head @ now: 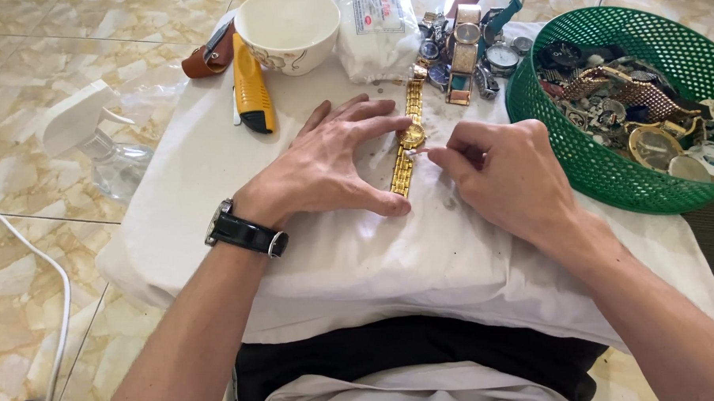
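A gold wristwatch (409,135) with a metal link band lies stretched out on a white cloth-covered cushion (359,256) on my lap. My left hand (332,162), with a black-strapped watch on its wrist, presses flat on the cloth and pins the gold watch between forefinger and thumb. My right hand (502,176) is pinched on a small white swab or wad (420,152) whose tip touches the watch's case.
A green mesh basket (601,168) full of several watches and parts sits at the right. Behind are a loose pile of watches (470,50), a white bag (376,26), a white bowl (286,25), a yellow utility knife (252,93), a brown strap (206,59). A spray bottle (94,142) stands on the floor at left.
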